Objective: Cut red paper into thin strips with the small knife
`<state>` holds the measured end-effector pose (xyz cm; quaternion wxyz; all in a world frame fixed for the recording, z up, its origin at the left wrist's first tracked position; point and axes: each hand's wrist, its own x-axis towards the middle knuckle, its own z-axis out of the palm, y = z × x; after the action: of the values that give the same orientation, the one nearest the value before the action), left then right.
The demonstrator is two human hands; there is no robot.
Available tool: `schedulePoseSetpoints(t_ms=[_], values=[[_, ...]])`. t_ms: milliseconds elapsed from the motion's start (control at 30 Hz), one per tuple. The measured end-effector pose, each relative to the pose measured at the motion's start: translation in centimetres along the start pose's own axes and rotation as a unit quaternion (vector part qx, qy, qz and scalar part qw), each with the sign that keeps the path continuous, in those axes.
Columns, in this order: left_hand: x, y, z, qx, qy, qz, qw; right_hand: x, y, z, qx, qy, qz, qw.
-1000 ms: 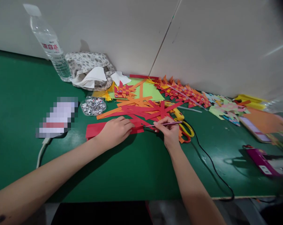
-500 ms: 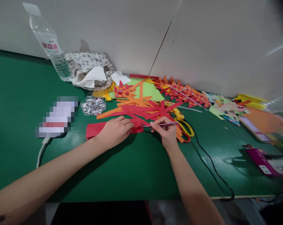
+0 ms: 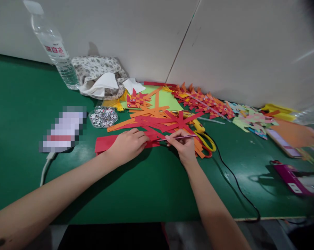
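My left hand (image 3: 128,145) lies curled on a red paper sheet (image 3: 104,143) on the green table (image 3: 151,187), its fingers pressing the sheet's right end. My right hand (image 3: 182,146) pinches a thin pencil-like stick (image 3: 184,137), whose tip points left onto the red paper near my left fingertips. Behind both hands lies a heap of red and orange paper strips (image 3: 157,119). Yellow-handled scissors (image 3: 204,138) rest just right of my right hand.
A water bottle (image 3: 54,48) and a patterned cloth pouch with tissues (image 3: 99,76) stand by the wall. A dish of googly eyes (image 3: 103,117) sits left of the strips. Woven paper figures (image 3: 206,102) line the back. A black cable (image 3: 235,184), phone (image 3: 281,142) and purple device (image 3: 289,178) lie right.
My right hand with the stick has slid slightly left along the red paper. My left hand has stayed on the sheet.
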<state>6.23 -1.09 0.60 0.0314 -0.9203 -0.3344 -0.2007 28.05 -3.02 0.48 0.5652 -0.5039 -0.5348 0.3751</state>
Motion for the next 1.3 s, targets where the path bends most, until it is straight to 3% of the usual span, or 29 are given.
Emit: schedulePoseSetpoints(t_ms=[333, 900, 1167, 1300], values=[[0.1, -0.1, 0.0, -0.012, 0.005, 0.0, 1.0, -0.2, -0.4, 0.6, -0.006, -0.021, 0.012, 1.0], [-0.1, 0.0, 0.1, -0.01, -0.012, -0.013, 1.0, 0.9, 0.2, -2.2, -0.022, 0.039, -0.007, 0.999], [0.0, -0.1, 0.0, -0.005, -0.007, -0.005, 1.0, 0.5, 0.0, -1.8, -0.029, 0.029, -0.034, 0.999], [0.0, -0.1, 0.0, -0.005, -0.009, -0.007, 1.0, 0.5, -0.2, -1.9, 0.001, 0.087, -0.068, 0.994]])
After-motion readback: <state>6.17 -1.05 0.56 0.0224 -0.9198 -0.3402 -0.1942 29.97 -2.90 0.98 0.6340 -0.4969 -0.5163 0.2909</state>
